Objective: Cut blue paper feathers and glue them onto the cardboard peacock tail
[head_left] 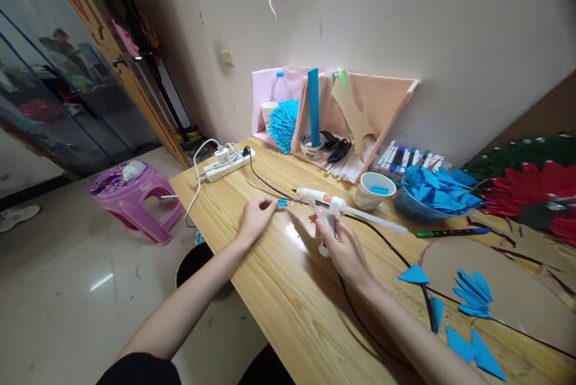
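On the wooden table (288, 289), near its left edge, the right hand (344, 247) is closed around the handle of a white hot-glue gun (326, 202), whose nozzle points left toward a small folded blue paper piece (282, 202). The left hand (256, 217) pinches that piece flat against the tabletop with its fingertips, apparently to steady it under the nozzle. The gun's black cord (270, 184) runs back to a white power strip (227, 166) at the far left corner. A white paper cup (373, 190) stands just behind the gun.
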Demonstrator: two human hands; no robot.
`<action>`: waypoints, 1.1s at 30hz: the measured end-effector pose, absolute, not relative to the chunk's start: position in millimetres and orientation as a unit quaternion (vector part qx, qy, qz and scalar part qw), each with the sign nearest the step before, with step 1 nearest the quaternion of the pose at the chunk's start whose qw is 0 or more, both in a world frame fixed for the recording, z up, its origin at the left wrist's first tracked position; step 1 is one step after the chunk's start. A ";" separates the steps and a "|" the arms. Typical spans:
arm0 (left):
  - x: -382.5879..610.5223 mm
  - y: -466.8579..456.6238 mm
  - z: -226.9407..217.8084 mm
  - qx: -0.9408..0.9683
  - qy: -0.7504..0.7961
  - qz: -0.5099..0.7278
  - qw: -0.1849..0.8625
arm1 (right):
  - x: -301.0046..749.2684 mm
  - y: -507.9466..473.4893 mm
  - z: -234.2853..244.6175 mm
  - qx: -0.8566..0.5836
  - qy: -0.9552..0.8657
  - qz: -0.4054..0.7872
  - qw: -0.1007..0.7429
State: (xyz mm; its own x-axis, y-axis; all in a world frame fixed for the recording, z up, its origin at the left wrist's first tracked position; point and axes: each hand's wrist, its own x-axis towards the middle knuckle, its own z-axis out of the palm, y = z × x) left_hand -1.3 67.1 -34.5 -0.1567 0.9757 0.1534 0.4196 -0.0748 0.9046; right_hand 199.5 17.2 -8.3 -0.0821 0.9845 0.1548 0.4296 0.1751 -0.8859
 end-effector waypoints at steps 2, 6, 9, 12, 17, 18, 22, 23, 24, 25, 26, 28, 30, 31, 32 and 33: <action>0.9 65.9 -36.4 0.578 0.611 0.449 0.300 | 205.8 4.3 -13.6 -0.541 -0.642 0.360 0.407; 4.5 63.8 -36.8 0.586 0.608 0.442 0.303 | 207.0 -2.1 -26.5 -0.540 -0.637 0.384 0.394; 5.3 62.6 -35.6 0.592 0.603 0.438 0.306 | 205.0 -0.4 -30.7 -0.531 -0.645 0.384 0.393; 6.2 61.7 -34.4 0.597 0.599 0.433 0.311 | 204.6 0.3 -31.7 -0.525 -0.653 0.380 0.392; 7.9 60.9 -32.6 0.604 0.596 0.428 0.313 | 204.7 -0.3 -34.0 -0.527 -0.653 0.378 0.392; 8.2 60.8 -32.1 0.605 0.593 0.428 0.316 | 204.6 -0.3 -34.4 -0.526 -0.652 0.379 0.393; 8.6 60.4 -30.4 0.608 0.586 0.428 0.321 | 204.6 0.0 -34.1 -0.526 -0.657 0.372 0.391; 8.6 60.3 -30.2 0.608 0.586 0.428 0.322 | 204.7 0.0 -33.8 -0.528 -0.659 0.368 0.388; 8.7 60.1 -30.1 0.608 0.586 0.428 0.323 | 204.8 0.0 -33.5 -0.531 -0.661 0.364 0.385; 8.7 60.0 -30.1 0.608 0.586 0.427 0.324 | 204.9 0.0 -33.3 -0.533 -0.663 0.361 0.383; 8.7 59.8 -30.2 0.607 0.587 0.427 0.325 | 205.0 0.0 -33.2 -0.533 -0.664 0.360 0.381; 8.6 59.6 -30.7 0.605 0.587 0.426 0.327 | 205.2 0.0 -33.3 -0.530 -0.665 0.362 0.382; 8.3 59.5 -31.4 0.606 0.587 0.425 0.328 | 205.2 0.0 -33.7 -0.526 -0.666 0.366 0.383; 8.2 59.5 -31.7 0.606 0.587 0.425 0.327 | 205.3 0.0 -34.0 -0.524 -0.666 0.367 0.383; 8.0 59.6 -32.0 0.607 0.587 0.424 0.326 | 205.3 0.0 -34.2 -0.523 -0.667 0.368 0.383; 7.9 59.7 -32.2 0.608 0.588 0.424 0.323 | 205.3 -0.1 -34.3 -0.522 -0.667 0.368 0.384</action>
